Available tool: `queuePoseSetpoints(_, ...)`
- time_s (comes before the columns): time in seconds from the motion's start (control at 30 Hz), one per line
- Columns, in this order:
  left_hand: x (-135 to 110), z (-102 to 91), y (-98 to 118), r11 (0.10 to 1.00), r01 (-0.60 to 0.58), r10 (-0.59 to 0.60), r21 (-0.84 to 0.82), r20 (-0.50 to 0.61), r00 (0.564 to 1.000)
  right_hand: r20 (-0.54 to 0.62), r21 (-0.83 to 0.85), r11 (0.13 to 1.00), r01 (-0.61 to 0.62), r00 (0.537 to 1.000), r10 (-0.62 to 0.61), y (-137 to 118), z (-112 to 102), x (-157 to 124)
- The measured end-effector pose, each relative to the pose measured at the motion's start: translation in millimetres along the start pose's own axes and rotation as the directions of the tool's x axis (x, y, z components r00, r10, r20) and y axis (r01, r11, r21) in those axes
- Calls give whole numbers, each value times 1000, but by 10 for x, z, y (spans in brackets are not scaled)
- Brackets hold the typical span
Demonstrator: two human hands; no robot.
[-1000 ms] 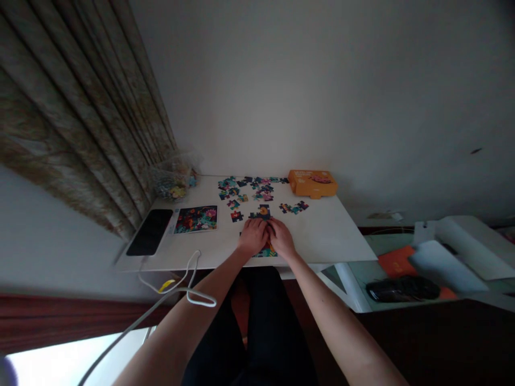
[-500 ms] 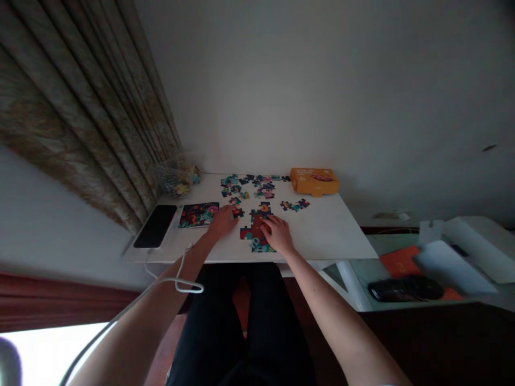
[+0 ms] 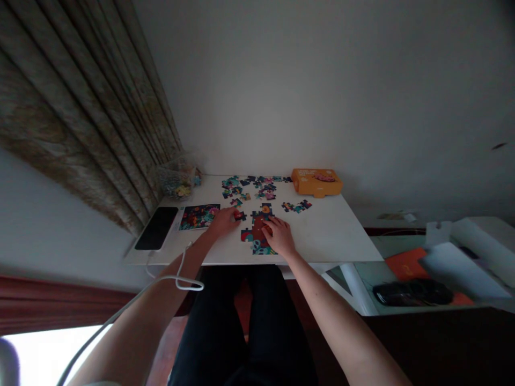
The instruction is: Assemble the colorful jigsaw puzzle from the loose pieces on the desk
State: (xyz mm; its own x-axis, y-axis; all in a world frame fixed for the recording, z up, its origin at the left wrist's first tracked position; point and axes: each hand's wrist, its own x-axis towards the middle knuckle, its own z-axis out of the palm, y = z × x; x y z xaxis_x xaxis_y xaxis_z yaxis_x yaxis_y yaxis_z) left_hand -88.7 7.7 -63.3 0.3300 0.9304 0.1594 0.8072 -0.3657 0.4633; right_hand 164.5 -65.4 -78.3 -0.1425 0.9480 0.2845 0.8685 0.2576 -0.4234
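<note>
**Section:** an assembled jigsaw section [image 3: 257,233] lies flat on a white table [image 3: 322,241], near its front edge and left of centre.

**Left hand:** the left hand [image 3: 222,222] is held at 9 o'clock from the section. Its fingertips [image 3: 233,214] are drawn together at a small red-and-dark jigsaw piece [image 3: 240,215]; whether the piece is gripped cannot be told.

**Right hand:** the right hand [image 3: 279,236] rests on the section's right side at 4 o'clock, its fingers [image 3: 269,225] laid open against the pieces, with nothing seen gripped.

**Pieces nearby:** loose jigsaw pieces [image 3: 249,187] are scattered at 12 o'clock; a small joined cluster [image 3: 295,207] lies at 2 o'clock.

**Further out:** an orange cardboard box [image 3: 317,183] is placed at 1 o'clock. A printed picture card [image 3: 200,216] and a black smartphone [image 3: 156,228] lie at 9 o'clock, and a clear plastic bag [image 3: 177,182] at 10 o'clock.

**Edges and room:** the table's front edge runs just below the section at 6 o'clock; white tabletop extends to the right edge at 3 o'clock.
</note>
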Motion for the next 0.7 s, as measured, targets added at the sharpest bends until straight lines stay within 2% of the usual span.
queuePoseSetpoints(0.17,-134,91,105,987,-109,111,-118,14,994,0,1,1000,8,1000,-8,-5,-9,3)
queuePoseSetpoints(0.3,-137,145,101,968,-203,214,-151,62,975,-5,-13,1000,13,1000,-13,-7,-14,4)
queuePoseSetpoints(0.47,-90,196,21,955,-262,270,-138,41,962,3,-14,1000,8,1000,-8,-19,-24,2)
queuePoseSetpoints(0.7,-87,237,-87,943,-331,332,-31,45,942,-4,-8,1000,6,1000,-6,-26,-34,-2)
